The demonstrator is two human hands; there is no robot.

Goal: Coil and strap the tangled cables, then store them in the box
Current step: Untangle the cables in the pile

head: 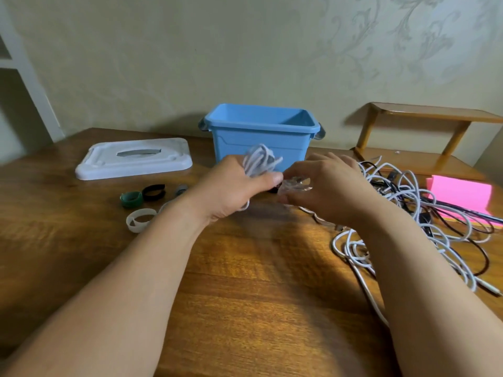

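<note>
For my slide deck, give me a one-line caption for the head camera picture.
Left hand grips a coiled white cable before the blue box; right hand holds a blurred clear piece.

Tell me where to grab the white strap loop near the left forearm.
Pinch the near wall of the white strap loop from above, one finger inside the ring, thumb outside: it stands on edge, open upward. Come from its left; the left forearm lies close on its right.

Box (260, 137): upper centre of frame, on worktop (245, 281).
Lid (133, 158): left of box.
Straps (143, 204): below lid.
Cable tangle (402, 213): right of frame.
</note>
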